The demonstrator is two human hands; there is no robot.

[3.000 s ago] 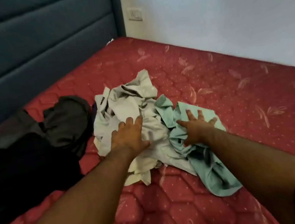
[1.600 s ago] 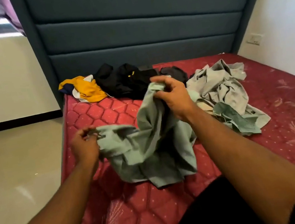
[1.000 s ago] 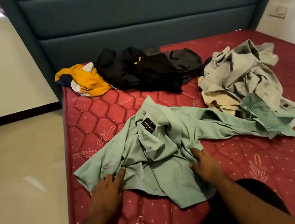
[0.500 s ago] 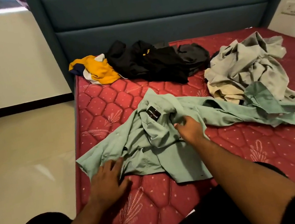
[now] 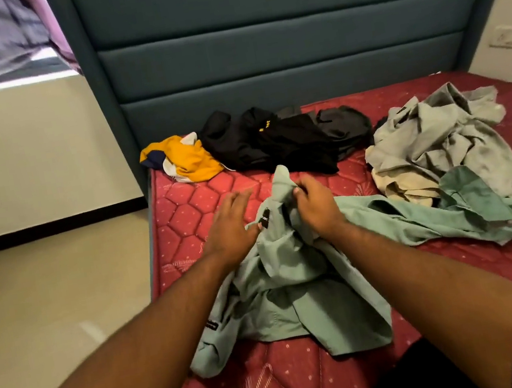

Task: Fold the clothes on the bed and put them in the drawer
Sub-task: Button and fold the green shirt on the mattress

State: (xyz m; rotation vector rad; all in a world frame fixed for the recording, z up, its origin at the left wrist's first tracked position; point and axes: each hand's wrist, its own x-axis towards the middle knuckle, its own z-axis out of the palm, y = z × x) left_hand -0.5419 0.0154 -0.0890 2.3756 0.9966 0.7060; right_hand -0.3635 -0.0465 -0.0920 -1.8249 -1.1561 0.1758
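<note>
A crumpled mint-green shirt (image 5: 298,291) lies on the red mattress (image 5: 190,211) in front of me. My right hand (image 5: 316,207) grips its collar area and lifts a fold of the cloth. Just left of the collar is my left hand (image 5: 230,223), fingers straight and spread, its thumb at the shirt's black label. One green sleeve trails right toward a pile of grey and cream clothes (image 5: 442,142). No drawer is in view.
Black and dark grey clothes (image 5: 286,141) and a yellow, white and navy garment (image 5: 186,159) lie by the teal headboard (image 5: 274,48). The mattress's left edge drops to a pale tiled floor (image 5: 54,295). A wall socket (image 5: 507,36) is at the right.
My right hand has lifted the shirt's collar part up off the mattress. My left hand left the shirt's lower hem and moved up beside the collar. The shirt is more bunched.
</note>
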